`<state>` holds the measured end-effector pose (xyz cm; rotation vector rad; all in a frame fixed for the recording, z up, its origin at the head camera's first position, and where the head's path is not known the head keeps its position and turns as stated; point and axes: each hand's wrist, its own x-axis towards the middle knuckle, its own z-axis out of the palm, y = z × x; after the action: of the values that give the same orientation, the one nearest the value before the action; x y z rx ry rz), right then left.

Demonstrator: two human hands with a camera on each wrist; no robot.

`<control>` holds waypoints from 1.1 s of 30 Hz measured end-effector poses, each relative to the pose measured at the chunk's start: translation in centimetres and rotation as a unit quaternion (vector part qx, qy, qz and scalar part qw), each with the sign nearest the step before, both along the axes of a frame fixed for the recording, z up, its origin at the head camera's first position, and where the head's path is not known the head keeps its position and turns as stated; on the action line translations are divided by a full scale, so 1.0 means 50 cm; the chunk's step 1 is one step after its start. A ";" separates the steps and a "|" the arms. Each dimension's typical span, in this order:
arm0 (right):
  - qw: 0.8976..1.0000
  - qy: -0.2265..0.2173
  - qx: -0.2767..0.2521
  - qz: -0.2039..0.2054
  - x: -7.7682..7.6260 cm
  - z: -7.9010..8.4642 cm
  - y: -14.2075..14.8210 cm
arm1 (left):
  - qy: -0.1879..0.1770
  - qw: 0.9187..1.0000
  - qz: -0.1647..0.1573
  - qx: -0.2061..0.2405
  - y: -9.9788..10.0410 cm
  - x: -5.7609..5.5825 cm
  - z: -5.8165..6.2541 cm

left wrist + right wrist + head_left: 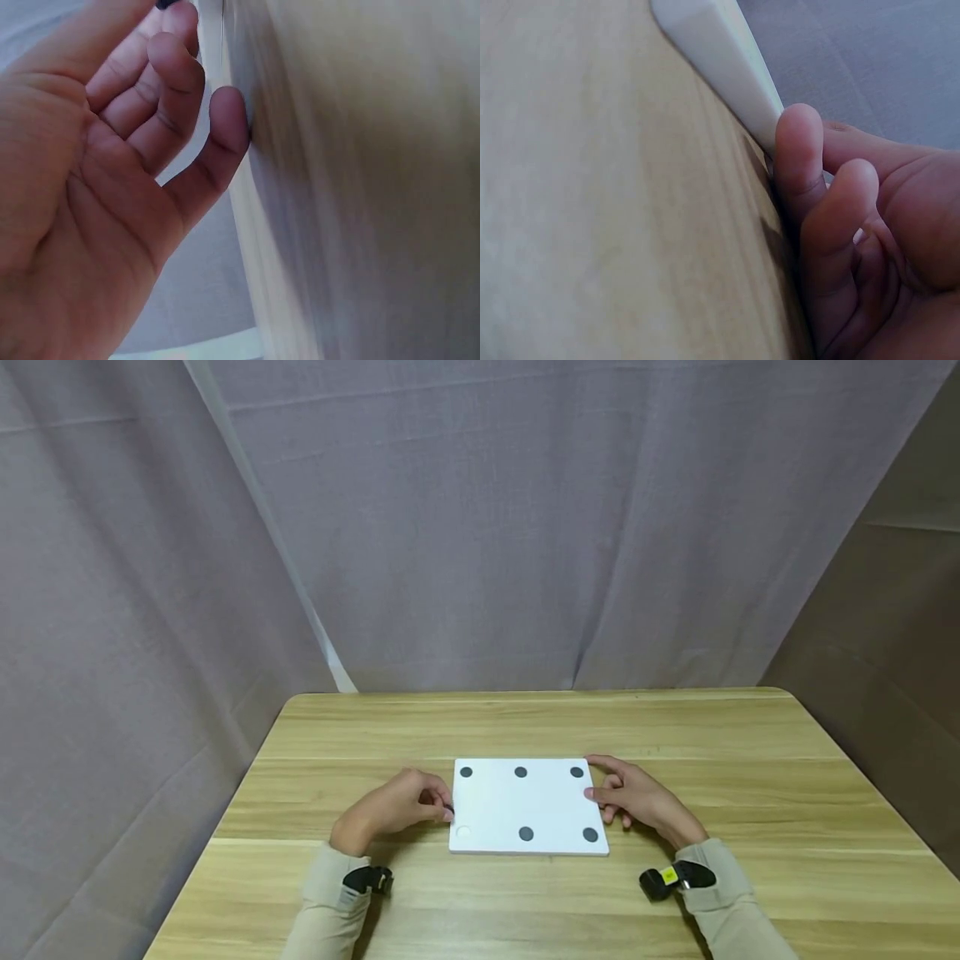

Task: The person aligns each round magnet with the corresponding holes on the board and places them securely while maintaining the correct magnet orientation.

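A white rectangular board (525, 802) lies flat on the table, with several dark grey round spots along its long sides. At its near left corner is a pale round spot (463, 832) instead of a dark one. My left hand (408, 802) is at the board's left edge and pinches a small dark piece (163, 4) between thumb and fingertips; most of it is hidden. On the right, my right hand (637, 793) holds the board's edge, thumb on the top face and index finger along the far corner. The remaining fingers (799, 150) curl beside the board's side.
The wooden table (510, 910) reaches around the board on all sides. Grey cloth (465, 543) hangs behind it and at the left, with a brownish cloth (885, 635) on the right. Each wrist wears a black strapped device (367, 879).
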<state>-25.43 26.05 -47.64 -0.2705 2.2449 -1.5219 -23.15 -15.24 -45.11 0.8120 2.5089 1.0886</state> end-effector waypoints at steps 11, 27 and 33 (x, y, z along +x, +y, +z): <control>1.000 0.000 0.000 0.002 -0.003 0.003 -0.006 | -0.013 1.000 -0.017 -0.008 0.018 0.006 0.001; 1.000 -0.001 -0.001 0.002 0.000 0.007 -0.009 | -0.025 0.999 -0.022 -0.016 0.020 0.011 0.014; 1.000 -0.004 0.014 -0.008 -0.003 0.010 -0.008 | -0.024 0.999 -0.024 -0.019 0.018 0.008 0.018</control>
<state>-25.58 25.64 -47.14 -0.2388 2.2651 -1.4957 -22.73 -14.35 -44.19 0.8212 2.4511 1.0286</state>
